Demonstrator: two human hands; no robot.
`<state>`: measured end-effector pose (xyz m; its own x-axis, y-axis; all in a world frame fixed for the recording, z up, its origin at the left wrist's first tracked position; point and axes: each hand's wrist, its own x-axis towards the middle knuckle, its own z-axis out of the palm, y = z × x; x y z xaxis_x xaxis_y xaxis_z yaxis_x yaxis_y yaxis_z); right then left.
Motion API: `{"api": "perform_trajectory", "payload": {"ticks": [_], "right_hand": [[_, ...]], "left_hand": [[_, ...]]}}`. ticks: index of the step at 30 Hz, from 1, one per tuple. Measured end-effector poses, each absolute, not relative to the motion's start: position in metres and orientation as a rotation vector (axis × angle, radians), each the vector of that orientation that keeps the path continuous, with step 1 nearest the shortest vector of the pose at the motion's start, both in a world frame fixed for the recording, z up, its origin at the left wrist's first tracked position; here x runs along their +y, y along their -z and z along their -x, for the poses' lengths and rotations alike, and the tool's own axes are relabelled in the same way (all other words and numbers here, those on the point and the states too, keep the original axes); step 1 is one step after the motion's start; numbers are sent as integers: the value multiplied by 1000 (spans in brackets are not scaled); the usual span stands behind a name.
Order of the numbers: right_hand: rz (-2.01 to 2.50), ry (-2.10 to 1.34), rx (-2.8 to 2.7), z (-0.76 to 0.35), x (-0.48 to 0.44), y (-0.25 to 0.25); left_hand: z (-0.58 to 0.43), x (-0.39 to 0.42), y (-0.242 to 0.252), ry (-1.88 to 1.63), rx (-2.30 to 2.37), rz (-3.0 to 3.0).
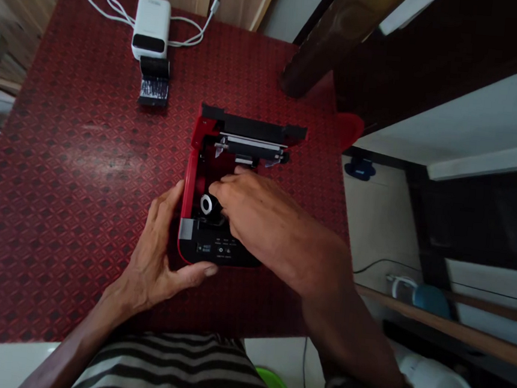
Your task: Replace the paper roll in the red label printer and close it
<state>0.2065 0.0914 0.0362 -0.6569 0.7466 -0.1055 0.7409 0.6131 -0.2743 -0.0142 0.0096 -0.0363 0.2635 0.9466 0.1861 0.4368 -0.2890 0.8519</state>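
A small red and black printer (225,239) stands on the table with its lid (253,127) raised, showing a roller inside. In its bay lies a black roll with a pale ring-shaped core (206,204). My right hand (249,199) reaches into the bay from the right, its fingers curled around the roll; some fingertips are hidden. Against the printer's left side and front corner rests my left hand (157,257), fingers stretched out and thumb spread along the front edge.
On the red patterned table (81,202) lie a white power bank (152,24) with a white cable (189,31) and a curled black strip (154,85) with a pale marked patch. A brown post (316,54) rises at the far right corner. A wooden rail (446,322) runs at right.
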Motion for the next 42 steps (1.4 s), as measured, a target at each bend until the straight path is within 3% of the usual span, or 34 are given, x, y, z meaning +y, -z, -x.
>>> {"api": "perform_trajectory", "payload": {"ticks": [4, 15, 25, 31, 42], "right_hand": [[1180, -470, -2787, -216, 91, -39], [1528, -164, -2722, -189, 90, -52], [1483, -419, -2757, -189, 107, -44], [1299, -620, -2515, -216, 86, -65], [1142, -509, -2378, -220, 67, -54]], "left_hand": [[14, 10, 35, -928, 1261, -1846], [17, 9, 36, -917, 1249, -1881], [15, 9, 34, -901, 1269, -1874], [14, 9, 37, -933, 1268, -1844], [33, 9, 16, -853, 1167, -1552]]}}
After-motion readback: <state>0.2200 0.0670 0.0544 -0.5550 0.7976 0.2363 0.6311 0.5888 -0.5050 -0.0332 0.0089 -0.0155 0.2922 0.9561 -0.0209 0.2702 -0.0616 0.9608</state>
